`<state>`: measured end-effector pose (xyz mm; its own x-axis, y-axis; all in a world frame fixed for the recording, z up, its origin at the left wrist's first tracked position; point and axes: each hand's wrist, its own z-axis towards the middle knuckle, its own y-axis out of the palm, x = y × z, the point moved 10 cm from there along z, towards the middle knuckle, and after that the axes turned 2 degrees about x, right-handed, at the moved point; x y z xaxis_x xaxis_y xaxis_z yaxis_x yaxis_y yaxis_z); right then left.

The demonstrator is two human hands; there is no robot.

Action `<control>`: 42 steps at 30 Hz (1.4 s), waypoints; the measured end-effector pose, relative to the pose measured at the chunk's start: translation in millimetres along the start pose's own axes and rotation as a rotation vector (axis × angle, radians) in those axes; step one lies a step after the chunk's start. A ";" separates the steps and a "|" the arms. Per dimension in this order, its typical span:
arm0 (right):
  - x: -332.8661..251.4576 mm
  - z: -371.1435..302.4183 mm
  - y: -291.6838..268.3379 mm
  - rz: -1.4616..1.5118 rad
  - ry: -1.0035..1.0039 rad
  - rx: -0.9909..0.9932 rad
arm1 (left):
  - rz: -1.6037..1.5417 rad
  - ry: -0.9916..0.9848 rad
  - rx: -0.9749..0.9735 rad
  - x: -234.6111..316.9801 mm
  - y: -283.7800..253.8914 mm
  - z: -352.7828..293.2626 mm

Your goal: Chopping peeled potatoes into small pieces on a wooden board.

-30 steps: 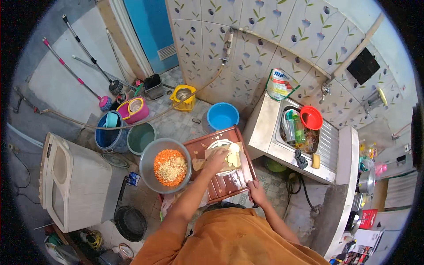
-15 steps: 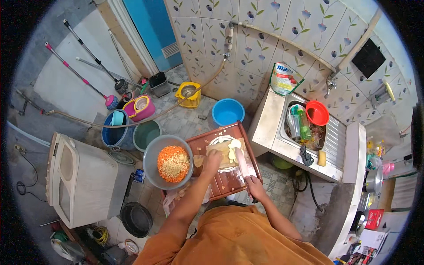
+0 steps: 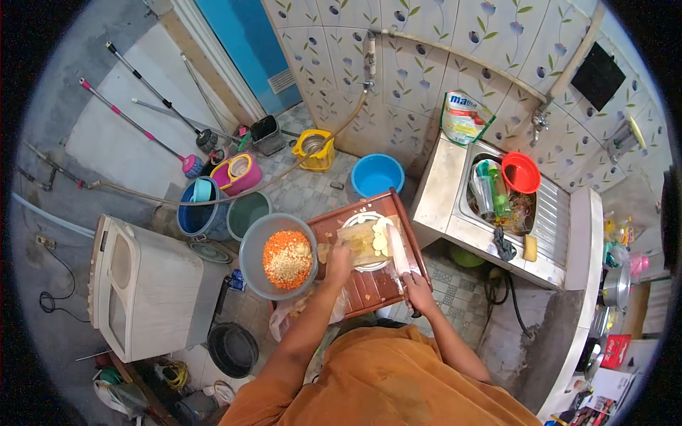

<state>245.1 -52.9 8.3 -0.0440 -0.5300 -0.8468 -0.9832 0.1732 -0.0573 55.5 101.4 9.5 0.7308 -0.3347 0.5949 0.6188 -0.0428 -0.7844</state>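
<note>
My left hand [image 3: 339, 260] is closed around the left, handle end of a wooden cutting board [image 3: 358, 240], its fingertips partly hidden. The board lies over a white plate [image 3: 371, 268] on a reddish-brown tray table [image 3: 359, 298]. Pale round slices [image 3: 381, 238] sit near the board's right end. Beside them, a broad knife [image 3: 399, 248] points away from me, its dark handle in my closed right hand [image 3: 418, 292]. To the left, a large grey bowl [image 3: 250, 264] contains orange diced pieces [image 3: 283, 243] with pale diced pieces [image 3: 290, 265] on top.
A blue basin [image 3: 377, 175] stands beyond the table. At right, a sink [image 3: 474, 199] holds bottles and a red bowl [image 3: 521, 172]. Buckets [image 3: 249, 213] and a white washing machine [image 3: 153, 291] are at left. A clear plastic bag [image 3: 288, 316] lies below the grey bowl.
The whole view has shifted slightly. My left hand has slid left along the board, away from the slices. The knife has moved a little away from the slices, still in my right hand.
</note>
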 end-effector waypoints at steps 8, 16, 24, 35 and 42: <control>-10.0 27.9 -17.8 -0.254 -0.053 0.154 | -0.170 -0.299 0.497 -98.1 -87.4 -52.8; -48.5 31.7 -26.0 -0.439 -0.034 0.078 | -0.260 -0.583 0.595 -196.9 -140.3 -107.5; -24.1 23.6 -11.3 -0.401 0.031 0.068 | 0.095 -0.234 0.614 -134.8 -125.7 -73.1; -20.1 -4.9 -26.1 -0.194 -0.118 0.174 | -0.127 0.230 -0.052 70.0 5.3 48.3; -8.6 -17.4 -38.5 -0.133 -0.026 0.175 | -0.091 0.252 -0.173 53.6 43.7 50.4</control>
<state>280.3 -69.4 27.0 0.0913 -0.5367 -0.8388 -0.9343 0.2453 -0.2586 136.2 129.0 16.0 0.5675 -0.5437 0.6184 0.6041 -0.2354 -0.7613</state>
